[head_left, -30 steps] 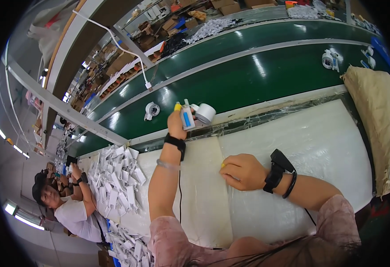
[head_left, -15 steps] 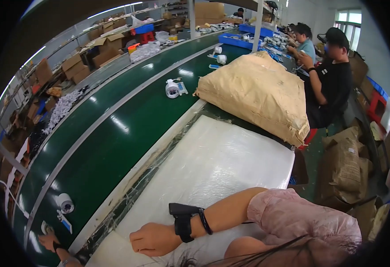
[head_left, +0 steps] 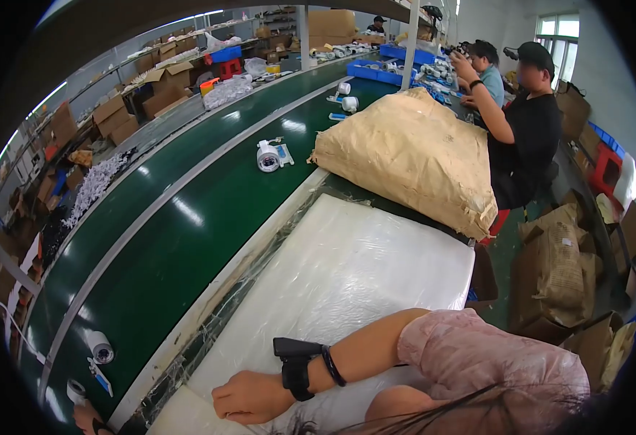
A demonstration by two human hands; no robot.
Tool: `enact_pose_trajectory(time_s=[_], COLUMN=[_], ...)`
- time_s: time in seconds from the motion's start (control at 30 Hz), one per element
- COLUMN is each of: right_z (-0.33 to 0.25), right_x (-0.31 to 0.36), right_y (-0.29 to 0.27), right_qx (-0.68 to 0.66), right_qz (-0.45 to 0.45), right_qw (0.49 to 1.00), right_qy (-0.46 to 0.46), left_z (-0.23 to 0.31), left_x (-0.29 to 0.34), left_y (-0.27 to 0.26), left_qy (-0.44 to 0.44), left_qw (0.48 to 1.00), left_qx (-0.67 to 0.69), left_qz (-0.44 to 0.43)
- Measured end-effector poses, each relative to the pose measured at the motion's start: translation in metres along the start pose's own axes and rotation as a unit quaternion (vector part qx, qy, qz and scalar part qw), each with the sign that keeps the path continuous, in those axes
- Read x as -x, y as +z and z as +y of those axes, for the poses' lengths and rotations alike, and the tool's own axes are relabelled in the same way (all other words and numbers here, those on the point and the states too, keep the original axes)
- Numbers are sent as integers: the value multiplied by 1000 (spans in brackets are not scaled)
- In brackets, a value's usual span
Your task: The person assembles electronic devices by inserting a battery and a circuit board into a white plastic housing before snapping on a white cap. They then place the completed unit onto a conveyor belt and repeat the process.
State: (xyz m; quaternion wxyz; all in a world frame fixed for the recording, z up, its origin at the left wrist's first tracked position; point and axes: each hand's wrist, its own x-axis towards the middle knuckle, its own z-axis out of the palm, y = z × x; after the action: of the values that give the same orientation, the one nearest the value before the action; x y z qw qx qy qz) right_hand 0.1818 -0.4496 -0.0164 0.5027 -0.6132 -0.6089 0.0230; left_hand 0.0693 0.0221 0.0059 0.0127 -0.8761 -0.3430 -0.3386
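Observation:
My right hand rests with curled fingers on a stack of clear plastic-wrapped white sheets. Nothing shows in it; a black device and a thin black band circle its wrist. At the lower left edge, partly cut off by the picture's rim, my left hand has its fingers closed at a small white camera. Just beyond it on the green conveyor belt lie a white cylindrical camera and a blue-and-white bracket piece.
A bulky tan paper sack lies beyond the sheets. Further along the belt sits another white camera, then blue trays of parts. A person in black sits at the right, near brown sacks. Boxes line the left shelves.
The view has shifted slightly, and the belt objects appear lower and further left. My left hand is lower, more of it cut off. The seated person's hands have risen. My right hand stays put.

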Motion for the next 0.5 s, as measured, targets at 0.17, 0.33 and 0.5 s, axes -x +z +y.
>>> enact_pose_trajectory(time_s=[0.17, 0.33, 0.5], right_z=[2, 1, -11], right_x=[0, -4, -6], right_y=[0, 10, -7], right_qx=[10, -19, 14], right_qz=[0, -8, 81], right_qw=[1000, 1000, 996], right_qy=[7, 3, -35], left_z=[-70, -101, 77], left_x=[-3, 3, 72], left_y=[15, 12, -79], left_qy=[12, -113, -45], left_qw=[963, 943, 897], left_qx=[269, 314, 424], left_qz=[10, -1, -112])
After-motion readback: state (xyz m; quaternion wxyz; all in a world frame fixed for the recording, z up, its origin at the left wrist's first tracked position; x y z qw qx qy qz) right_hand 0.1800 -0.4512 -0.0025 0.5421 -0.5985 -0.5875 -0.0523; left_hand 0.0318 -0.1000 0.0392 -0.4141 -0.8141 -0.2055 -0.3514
